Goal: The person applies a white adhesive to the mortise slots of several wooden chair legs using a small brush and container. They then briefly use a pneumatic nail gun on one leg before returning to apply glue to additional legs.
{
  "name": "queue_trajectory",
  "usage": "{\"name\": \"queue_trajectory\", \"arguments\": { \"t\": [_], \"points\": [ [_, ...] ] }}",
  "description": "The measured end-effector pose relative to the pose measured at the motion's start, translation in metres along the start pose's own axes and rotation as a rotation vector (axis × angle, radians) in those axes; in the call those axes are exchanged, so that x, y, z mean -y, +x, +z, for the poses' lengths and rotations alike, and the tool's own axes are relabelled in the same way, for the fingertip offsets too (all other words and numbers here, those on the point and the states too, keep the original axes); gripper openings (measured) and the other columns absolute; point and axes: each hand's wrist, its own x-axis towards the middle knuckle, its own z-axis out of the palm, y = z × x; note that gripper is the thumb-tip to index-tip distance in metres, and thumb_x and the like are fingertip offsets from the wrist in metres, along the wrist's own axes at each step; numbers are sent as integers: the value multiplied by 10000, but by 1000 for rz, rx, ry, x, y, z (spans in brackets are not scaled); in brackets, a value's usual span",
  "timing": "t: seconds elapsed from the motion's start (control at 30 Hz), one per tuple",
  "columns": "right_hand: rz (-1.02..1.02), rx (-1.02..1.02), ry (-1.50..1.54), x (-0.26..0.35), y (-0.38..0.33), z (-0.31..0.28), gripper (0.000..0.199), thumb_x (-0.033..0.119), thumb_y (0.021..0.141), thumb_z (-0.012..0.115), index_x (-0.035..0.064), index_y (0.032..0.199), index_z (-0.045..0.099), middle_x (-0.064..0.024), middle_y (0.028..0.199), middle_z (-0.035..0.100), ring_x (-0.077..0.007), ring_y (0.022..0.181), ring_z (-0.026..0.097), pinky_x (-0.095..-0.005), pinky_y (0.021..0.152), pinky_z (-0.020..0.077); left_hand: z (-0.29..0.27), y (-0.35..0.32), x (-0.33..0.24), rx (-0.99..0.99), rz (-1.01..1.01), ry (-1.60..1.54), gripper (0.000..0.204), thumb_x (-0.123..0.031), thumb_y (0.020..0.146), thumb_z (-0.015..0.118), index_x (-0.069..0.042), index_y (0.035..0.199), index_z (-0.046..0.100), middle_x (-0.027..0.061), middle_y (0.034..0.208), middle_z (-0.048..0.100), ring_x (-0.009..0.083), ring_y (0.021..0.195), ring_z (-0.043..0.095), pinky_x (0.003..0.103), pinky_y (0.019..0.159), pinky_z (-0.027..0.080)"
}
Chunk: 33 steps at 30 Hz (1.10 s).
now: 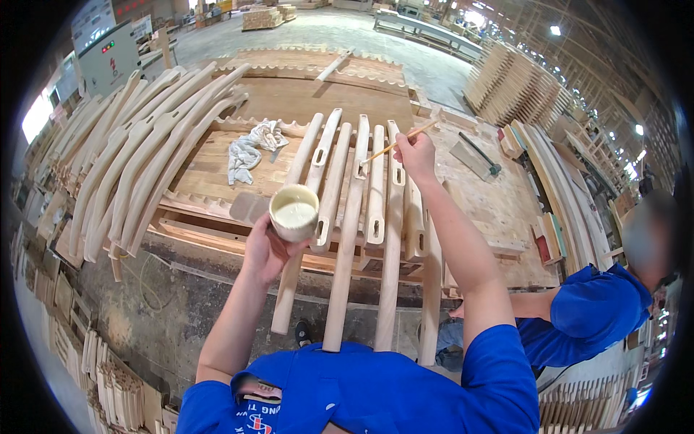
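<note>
While the wood bench bears a row of slotted wood pcs, L hand grips a pale cup near them (creamy liq. inside); over-tilting could spill it. R hand pinches a thin stick, tip approx. at a slot; a wrist slip could smear the wood.

One bare left hand and one bare right hand are counted; one cream-coloured round cup of pale liquid and one thin tan wooden stick are seen; eight long pale wooden bars can be counted at the centre, some partly covered; one crumpled whitish cloth, one long black-handled tool and one grey metal control cabinet are shown; one blue-shirted co-worker is included; the curved pale wooden pieces at the left are too overlapped to be counted exactly.
</note>
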Motion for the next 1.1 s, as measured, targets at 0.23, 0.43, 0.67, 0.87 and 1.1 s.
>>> {"name": "queue_trajectory", "arguments": {
  "t": [0.23, 0.43, 0.67, 0.87, 1.1],
  "points": [
    [-75, 134, -159, -2, 0, 18, 209, 179, 845, 582, -16, 788, 532, -98, 634, 605, -154, 522, 615, -286, 520, 493, -2, -17, 23, 65, -174, 106, 454, -336, 991, 284, -51, 1324, 403, 162, 1272, 513, 309, 1115, 562, 464, 830, 559],
    [-173, 334, -363, -1, 10, 27, 198, 182, 833, 517, -15, 834, 519, -159, 644, 601, -239, 529, 629, -360, 614, 512, 5, -9, 41, -5, -166, 59, 450, -340, 988, 326, -37, 1313, 396, 153, 1248, 509, 289, 1096, 567, 465, 845, 544],
    [-125, 418, -294, -3, 20, 30, 166, 165, 851, 526, 0, 840, 510, -126, 649, 588, -213, 570, 614, -340, 559, 483, 5, -2, 47, 39, -143, -30, 482, -322, 991, 287, -7, 1352, 342, 198, 1303, 461, 347, 1138, 535, 462, 916, 512],
    [-199, 325, -302, 3, 23, 23, 161, 148, 835, 516, -13, 839, 516, -124, 653, 606, -193, 546, 630, -324, 548, 502, 0, 2, 48, 79, -145, -116, 454, -300, 992, 292, 2, 1325, 356, 186, 1307, 448, 323, 1169, 506, 466, 942, 497],
    [50, 480, -229, 18, 25, 21, 164, 149, 846, 552, -13, 832, 530, -117, 620, 594, -194, 539, 606, -321, 555, 488, -5, 3, 44, 94, -128, -114, 446, -281, 989, 277, 8, 1318, 363, 190, 1314, 443, 340, 1177, 496, 474, 956, 487]
  ]
}}
